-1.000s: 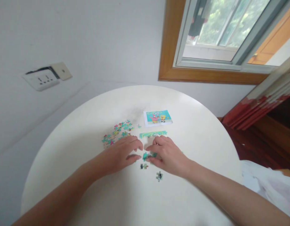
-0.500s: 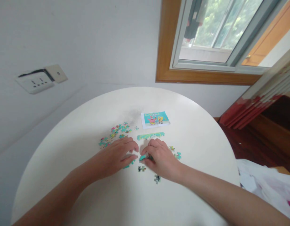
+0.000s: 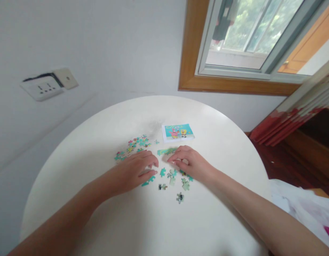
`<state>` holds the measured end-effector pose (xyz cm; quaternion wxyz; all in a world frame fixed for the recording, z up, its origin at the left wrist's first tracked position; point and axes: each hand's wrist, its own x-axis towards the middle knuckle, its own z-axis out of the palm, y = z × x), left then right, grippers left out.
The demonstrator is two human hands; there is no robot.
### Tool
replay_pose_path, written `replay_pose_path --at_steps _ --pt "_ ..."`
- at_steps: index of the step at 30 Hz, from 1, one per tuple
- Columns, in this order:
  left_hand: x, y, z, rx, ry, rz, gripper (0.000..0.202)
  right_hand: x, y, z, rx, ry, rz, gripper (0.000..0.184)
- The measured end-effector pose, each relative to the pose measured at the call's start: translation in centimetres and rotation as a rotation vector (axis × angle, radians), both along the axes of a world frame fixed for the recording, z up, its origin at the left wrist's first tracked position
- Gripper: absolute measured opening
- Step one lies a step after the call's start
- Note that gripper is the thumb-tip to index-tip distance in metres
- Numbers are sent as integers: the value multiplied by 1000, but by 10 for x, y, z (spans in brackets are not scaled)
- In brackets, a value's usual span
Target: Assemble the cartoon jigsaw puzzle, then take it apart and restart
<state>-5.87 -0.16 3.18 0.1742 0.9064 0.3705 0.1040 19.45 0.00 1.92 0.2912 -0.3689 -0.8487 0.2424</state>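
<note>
My left hand (image 3: 139, 168) rests on the table beside the heap of loose puzzle pieces (image 3: 139, 141). Its thumb and curved fingers are apart with nothing between them, and teal pieces (image 3: 148, 181) lie under the thumb. Over the near right end of the joined puzzle strip (image 3: 163, 152) is my right hand (image 3: 192, 164), fingers loosely bent, thumb apart, no piece visible in them. A single teal piece (image 3: 163, 172) lies between the hands. Closer to me are a dark-spotted piece (image 3: 162, 186), a grey piece (image 3: 180, 197) and pale green pieces (image 3: 185, 184), some partly hidden by the right hand.
A printed cartoon picture (image 3: 179, 133) lies behind the strip on the round white table (image 3: 164, 110). A wall with a socket (image 3: 43, 88) and a wood-framed window (image 3: 233, 85) stand beyond. White plastic bags (image 3: 300, 209) are at the right.
My right hand has let go of the teal piece, which now lies on the table, and has moved up and right toward the strip. My left hand has barely moved.
</note>
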Motion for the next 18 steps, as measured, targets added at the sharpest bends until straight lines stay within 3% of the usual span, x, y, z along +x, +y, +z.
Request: replay_pose_path --at_steps 6,10,18 --pt "0 1 2 -22 35 -7 11 15 3 3 41 -113 53 25" --pt "0 2 2 -25 44 1 11 0 -3 -4 105 -141 113 20" --pt "-6 3 6 -27 39 36 15 -19 -13 -8 105 -281 19 20"
